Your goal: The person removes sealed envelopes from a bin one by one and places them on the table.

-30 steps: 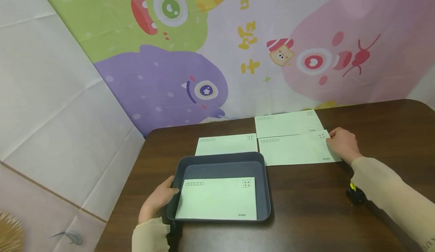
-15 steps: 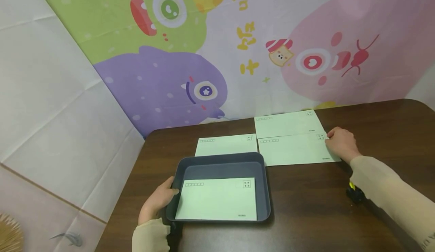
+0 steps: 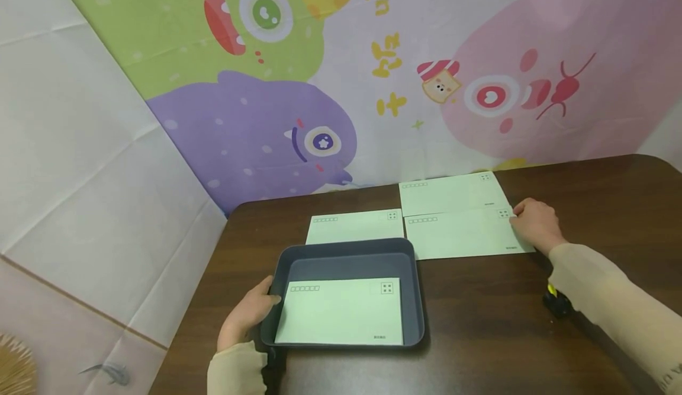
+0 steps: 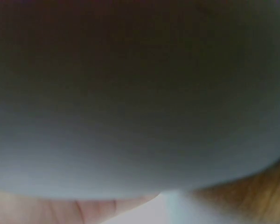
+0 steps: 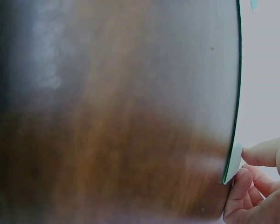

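Note:
In the head view my left hand grips the left rim of a dark grey tray, thumb over the edge. A pale green envelope lies flat inside it, toward the near side. My right hand is at the right edge of another envelope; in the right wrist view, thumb and curled fingers of the hand pinch the corner of the envelope. The tray's underside fills most of the left wrist view, with part of the left hand below it.
Behind the held envelope lies another envelope. One more envelope sits behind the tray, its near part hidden by the rim. A cartoon-printed cloth hangs along the back edge of the brown table.

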Demonstrator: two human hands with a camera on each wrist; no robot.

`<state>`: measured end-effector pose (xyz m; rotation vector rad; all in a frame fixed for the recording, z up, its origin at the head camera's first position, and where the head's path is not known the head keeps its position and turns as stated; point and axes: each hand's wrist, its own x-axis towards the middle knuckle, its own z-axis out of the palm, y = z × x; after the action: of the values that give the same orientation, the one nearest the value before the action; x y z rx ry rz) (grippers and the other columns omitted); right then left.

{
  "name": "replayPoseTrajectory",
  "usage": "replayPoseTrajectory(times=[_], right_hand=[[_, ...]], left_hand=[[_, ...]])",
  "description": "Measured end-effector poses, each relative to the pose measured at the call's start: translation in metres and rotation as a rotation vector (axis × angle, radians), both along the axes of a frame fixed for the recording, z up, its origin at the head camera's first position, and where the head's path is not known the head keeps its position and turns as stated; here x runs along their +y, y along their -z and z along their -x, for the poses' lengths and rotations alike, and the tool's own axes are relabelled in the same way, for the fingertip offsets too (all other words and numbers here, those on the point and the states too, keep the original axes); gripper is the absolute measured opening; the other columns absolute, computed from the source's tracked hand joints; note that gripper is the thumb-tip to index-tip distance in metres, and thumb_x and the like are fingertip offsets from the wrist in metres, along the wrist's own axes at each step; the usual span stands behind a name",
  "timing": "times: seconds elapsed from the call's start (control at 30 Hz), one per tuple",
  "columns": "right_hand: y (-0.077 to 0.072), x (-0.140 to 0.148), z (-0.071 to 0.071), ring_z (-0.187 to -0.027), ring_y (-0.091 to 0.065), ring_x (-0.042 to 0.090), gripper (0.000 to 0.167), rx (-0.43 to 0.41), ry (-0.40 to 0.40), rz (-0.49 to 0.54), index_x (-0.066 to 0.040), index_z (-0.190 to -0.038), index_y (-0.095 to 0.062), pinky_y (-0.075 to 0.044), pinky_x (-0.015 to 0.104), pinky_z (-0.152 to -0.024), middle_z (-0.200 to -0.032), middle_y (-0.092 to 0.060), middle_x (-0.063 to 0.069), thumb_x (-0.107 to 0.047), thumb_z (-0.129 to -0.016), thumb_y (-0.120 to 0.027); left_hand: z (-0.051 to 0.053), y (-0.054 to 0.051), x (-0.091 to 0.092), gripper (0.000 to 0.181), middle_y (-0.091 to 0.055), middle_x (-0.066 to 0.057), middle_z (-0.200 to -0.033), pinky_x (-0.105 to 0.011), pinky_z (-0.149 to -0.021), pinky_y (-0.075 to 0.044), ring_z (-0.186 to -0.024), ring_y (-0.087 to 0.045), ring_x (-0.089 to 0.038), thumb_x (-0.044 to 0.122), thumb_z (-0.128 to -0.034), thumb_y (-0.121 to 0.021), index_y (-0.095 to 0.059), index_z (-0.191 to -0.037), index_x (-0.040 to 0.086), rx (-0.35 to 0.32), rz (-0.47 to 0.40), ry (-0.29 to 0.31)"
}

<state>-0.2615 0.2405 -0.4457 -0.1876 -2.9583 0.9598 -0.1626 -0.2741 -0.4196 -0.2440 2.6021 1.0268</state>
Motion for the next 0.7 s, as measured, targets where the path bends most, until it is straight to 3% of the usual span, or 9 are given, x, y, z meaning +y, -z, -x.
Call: replayPoseTrajectory(times=[0.4, 0.57, 0.7], right_hand=[[-0.006, -0.005, -0.001, -0.085, -0.046, 0.041, 0.033, -0.002, 0.005, -0.027, 0.015, -0.103, -0.048, -0.039, 0.051, -0.072, -0.098, -0.05, 0.031, -0.014, -0.086, -0.047], [-0.019, -0.016, -0.005, -0.092, -0.042, 0.046, 0.037, 0.067, -0.062, -0.039, 0.017, -0.107, -0.045, -0.036, 0.055, -0.078, -0.101, -0.043, 0.033, -0.014, -0.087, -0.046], [-0.033, -0.036, -0.013, -0.091, -0.046, 0.043, 0.036, 0.128, -0.143, -0.023, 0.015, -0.109, -0.047, -0.039, 0.052, -0.075, -0.102, -0.045, 0.032, -0.013, -0.088, -0.047]], left_hand=[[0.001, 0.001, -0.001, 0.06, -0.018, -0.03, -0.145, -0.06, -0.103, -0.019, -0.132, -0.018, -0.046, 0.011, -0.0893, -0.039, -0.015, -0.141, -0.009, -0.003, -0.006, -0.008], [0.001, 0.001, -0.001, 0.06, -0.02, -0.03, -0.144, -0.06, -0.102, -0.021, -0.131, -0.02, -0.047, 0.011, -0.0894, -0.039, -0.016, -0.141, -0.008, -0.007, -0.013, -0.011], [0.001, 0.001, 0.0, 0.06, -0.018, -0.03, -0.145, -0.061, -0.102, -0.02, -0.131, -0.018, -0.047, 0.011, -0.0893, -0.039, -0.015, -0.141, -0.008, -0.01, -0.002, -0.009]])
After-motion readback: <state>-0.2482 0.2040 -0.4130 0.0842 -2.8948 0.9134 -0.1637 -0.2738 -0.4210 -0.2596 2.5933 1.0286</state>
